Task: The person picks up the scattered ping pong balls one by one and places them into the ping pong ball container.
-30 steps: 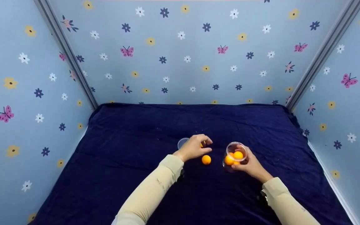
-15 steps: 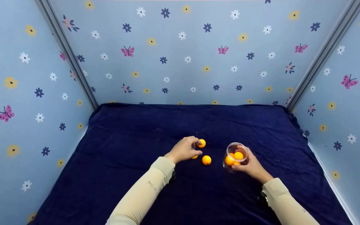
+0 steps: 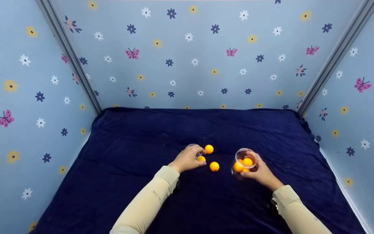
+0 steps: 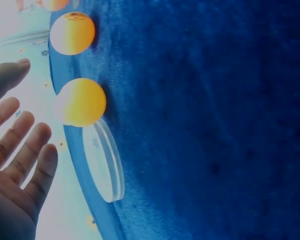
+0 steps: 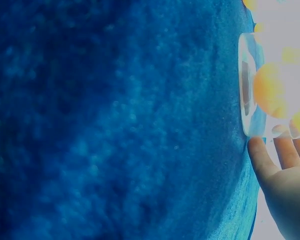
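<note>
Orange balls (image 3: pixel 214 166) loose beside left grip (image 3: pixel 187 159), fingers spread; right grip (image 3: pixel 261 172) clasps cup (image 3: pixel 244 159).

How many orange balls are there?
6 that I can see. Three orange balls lie loose on the dark blue cloth: by the left hand, and. Three more show in the clear cup held by the right hand; others may hide underneath.

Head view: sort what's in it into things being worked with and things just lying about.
In use: left hand at a ball; right hand holding the cup of balls; two loose balls.
Lying about: clear lid, blue cloth, flowered walls.
</note>
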`<state>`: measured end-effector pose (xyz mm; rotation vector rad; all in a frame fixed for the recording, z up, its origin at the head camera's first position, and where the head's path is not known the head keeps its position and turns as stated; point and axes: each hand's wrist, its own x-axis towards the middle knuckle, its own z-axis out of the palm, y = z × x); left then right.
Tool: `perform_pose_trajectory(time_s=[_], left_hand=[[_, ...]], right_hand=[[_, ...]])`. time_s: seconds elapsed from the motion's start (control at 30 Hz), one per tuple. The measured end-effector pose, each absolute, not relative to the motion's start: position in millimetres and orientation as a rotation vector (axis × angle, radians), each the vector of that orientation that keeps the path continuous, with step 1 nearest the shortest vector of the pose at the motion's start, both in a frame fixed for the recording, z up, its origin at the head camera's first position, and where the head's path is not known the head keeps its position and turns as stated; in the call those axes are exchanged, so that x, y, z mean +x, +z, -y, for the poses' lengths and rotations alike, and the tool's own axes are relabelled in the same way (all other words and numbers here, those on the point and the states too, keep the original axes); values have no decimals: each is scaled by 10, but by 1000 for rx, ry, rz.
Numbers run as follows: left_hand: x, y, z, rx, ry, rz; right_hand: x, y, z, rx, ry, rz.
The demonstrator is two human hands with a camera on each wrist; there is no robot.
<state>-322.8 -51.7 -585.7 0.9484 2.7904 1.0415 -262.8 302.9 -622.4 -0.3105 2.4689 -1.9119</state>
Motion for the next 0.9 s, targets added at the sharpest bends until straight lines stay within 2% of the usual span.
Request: perform_pose_trajectory(time_s=[0.43,0.9], left_hand=[[-3211,-5935,475,780,961,-2762],[-3226,-5997,398,774,866,-2780]], right_hand=[[-2628,-6259,-3012,-306,-1960,-2444],[-2627,-6269,-3021,-291,-1951,-2455]])
